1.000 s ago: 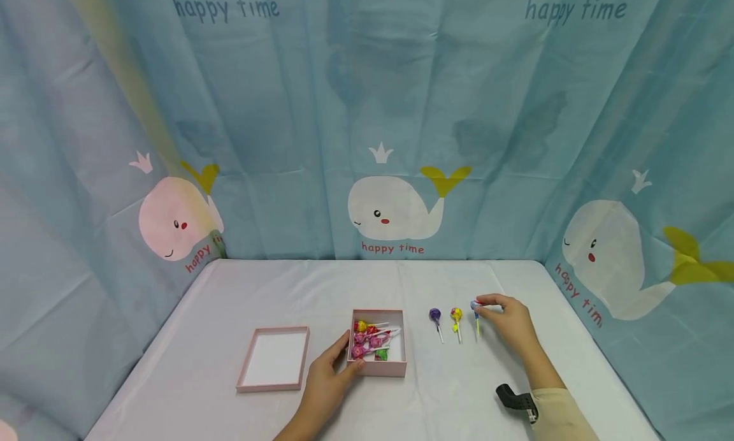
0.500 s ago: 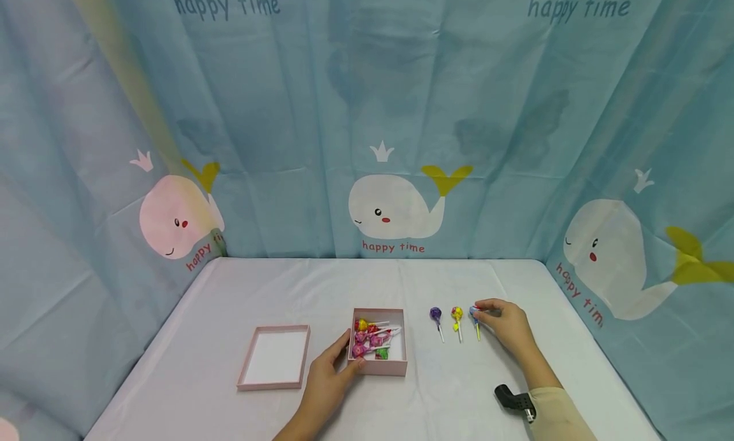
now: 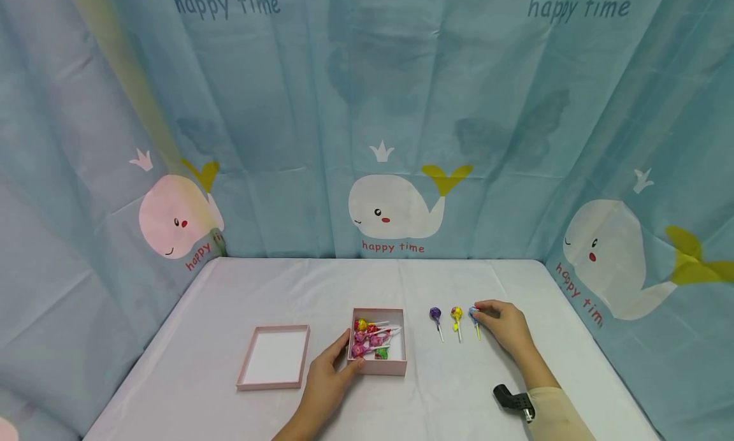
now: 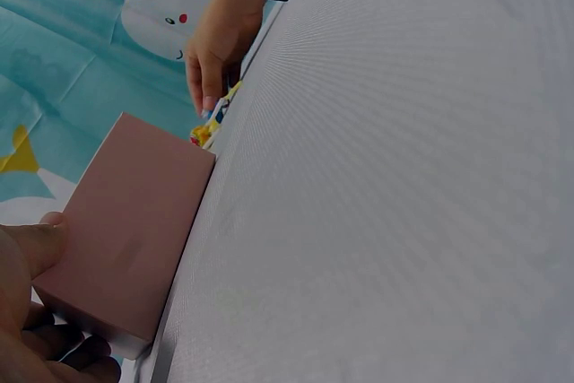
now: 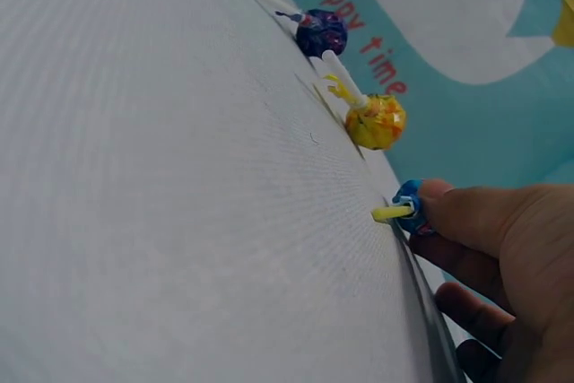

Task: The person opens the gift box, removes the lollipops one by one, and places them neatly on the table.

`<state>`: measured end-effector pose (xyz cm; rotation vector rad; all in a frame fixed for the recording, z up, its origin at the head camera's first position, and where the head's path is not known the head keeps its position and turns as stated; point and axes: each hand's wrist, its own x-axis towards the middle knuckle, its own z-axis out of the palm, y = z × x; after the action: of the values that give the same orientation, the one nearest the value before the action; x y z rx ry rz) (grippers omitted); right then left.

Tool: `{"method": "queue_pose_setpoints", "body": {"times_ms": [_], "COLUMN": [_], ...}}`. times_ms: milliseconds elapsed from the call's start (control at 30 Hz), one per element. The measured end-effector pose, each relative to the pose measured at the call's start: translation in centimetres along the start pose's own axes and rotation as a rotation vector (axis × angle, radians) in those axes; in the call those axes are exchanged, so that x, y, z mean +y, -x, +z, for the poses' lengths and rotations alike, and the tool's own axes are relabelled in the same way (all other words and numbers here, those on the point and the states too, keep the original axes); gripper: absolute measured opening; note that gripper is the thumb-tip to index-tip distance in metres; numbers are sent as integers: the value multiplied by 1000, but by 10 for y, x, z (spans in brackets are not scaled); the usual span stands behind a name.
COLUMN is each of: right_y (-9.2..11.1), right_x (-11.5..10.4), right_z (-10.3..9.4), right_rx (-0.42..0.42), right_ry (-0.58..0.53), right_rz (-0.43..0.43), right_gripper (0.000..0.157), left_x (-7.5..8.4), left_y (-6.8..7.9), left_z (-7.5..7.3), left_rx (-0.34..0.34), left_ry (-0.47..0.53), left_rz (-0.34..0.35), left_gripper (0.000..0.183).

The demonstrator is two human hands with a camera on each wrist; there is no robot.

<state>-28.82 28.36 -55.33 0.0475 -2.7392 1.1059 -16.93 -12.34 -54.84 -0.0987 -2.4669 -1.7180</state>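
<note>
My left hand (image 3: 325, 380) grips the left front corner of a pink box (image 3: 385, 368), thumb at the front and fingers along the left side. Inside lie several wrapped lollipops (image 3: 369, 340), pink, red, yellow and green. Over on the right, my right hand (image 3: 507, 325) pinches the head of a blue lollipop (image 5: 409, 208) between thumb and forefinger. Its yellow stick points toward me, and it is down at the cloth. Left of it a yellow lollipop (image 3: 456, 315) and a purple lollipop (image 3: 435, 315) lie in a row.
A pink-rimmed box lid (image 3: 274, 385) lies left of the box, its white inside up. White cloth (image 3: 447, 403) covers the table. Blue curtains (image 3: 287, 122) with whale prints hang behind and at both sides. A black device (image 3: 513, 401) sits at the right wrist.
The right hand has lowered the blue lollipop slightly toward me, so it lines up with the other two. The left hand and the box stay where they were.
</note>
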Motion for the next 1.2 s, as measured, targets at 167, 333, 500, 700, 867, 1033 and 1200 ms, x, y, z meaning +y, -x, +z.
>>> {"method": "queue_pose_setpoints", "body": {"times_ms": [167,333,500,700,867,1033,1200], "right_y": [-1,0,1,2,2,2,1], "right_x": [2,2,1,0,-1,-1,1], "right_z": [2,3,2,1,0,0,-1], "right_rx": [6,5,-1,-10,-13,-18,-26], "right_ry": [1,2,-3,0,-7,-12,-17], "right_rz": [-13,-13,-16,-41,-46,-53,-51], "right_gripper": [29,29,27,26,26,27,28], "left_x": [-1,-1,-2,-3,-2,-1,-1], "left_y": [0,1,2,2,2,2,1], "left_z": [0,0,1,1,1,0,0], "left_rx": [-1,4,2,0,2,0,-2], "left_ry": [1,-1,1,5,-2,-5,-2], "left_rz": [6,7,-7,5,8,13,15], "left_gripper": [71,71,73,73,72,72,71]}}
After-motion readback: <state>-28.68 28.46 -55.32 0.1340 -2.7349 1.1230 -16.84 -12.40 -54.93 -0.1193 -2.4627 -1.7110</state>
